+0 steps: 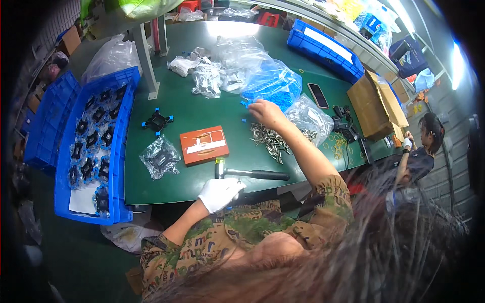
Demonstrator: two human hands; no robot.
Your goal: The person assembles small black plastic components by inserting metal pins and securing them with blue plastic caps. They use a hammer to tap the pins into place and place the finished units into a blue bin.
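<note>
My bare right hand reaches over the green table, its fingers pinched at a small blue plastic piece. Just beyond lies a clear bag of blue plastic pieces. A pile of metal pins is spread below that wrist. My left hand, in a white glove, is at the near table edge with its fingers closed; what they hold is too small to make out. A black-handled hammer lies right beside it. Farther left are a black four-armed part with blue tips and a bagged one.
An orange-red box sits mid-table. At left, a blue crate holds several bagged black parts. A phone, cardboard box, yellowish rings and another blue crate occupy the right side. A person works at far right.
</note>
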